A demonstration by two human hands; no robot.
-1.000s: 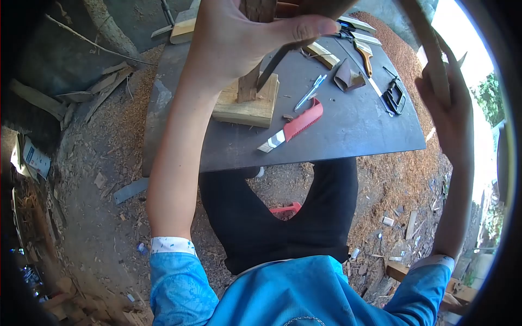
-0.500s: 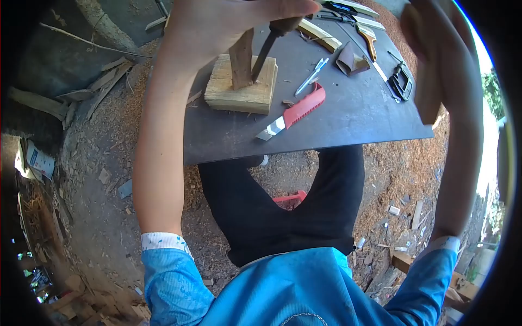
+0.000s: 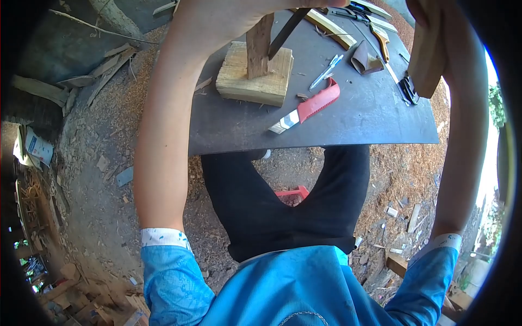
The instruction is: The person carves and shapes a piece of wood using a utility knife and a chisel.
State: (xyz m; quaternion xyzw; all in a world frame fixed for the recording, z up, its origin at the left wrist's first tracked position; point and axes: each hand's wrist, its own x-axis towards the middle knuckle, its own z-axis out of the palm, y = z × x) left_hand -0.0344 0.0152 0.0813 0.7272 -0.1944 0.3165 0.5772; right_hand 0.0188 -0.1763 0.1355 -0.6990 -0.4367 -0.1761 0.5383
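Observation:
At the top edge my left hand point(image 3: 255, 6) is closed around the upper end of a dark chisel point(image 3: 289, 33), most fingers out of frame. The chisel slants down, its tip against the side of an upright wooden piece point(image 3: 258, 49). That piece stands on a thick wooden block point(image 3: 253, 87) on the dark table point(image 3: 348, 122). At the upper right my right hand point(image 3: 432, 19) grips a wooden piece point(image 3: 426, 65), held above the table's right side. A red-handled knife point(image 3: 319, 101) and a pen point(image 3: 326, 71) lie right of the block.
Farther back on the table are a wooden strip point(image 3: 331, 31), a brown folded piece point(image 3: 365, 58), a wooden-handled tool point(image 3: 380, 41) and a black clamp point(image 3: 408, 89). Wood scraps and shavings cover the floor. A red object point(image 3: 293, 193) lies below the table edge.
The view has shifted slightly. The chisel leans more, and its tip sits higher along the upright piece. My right hand has risen with the wooden piece.

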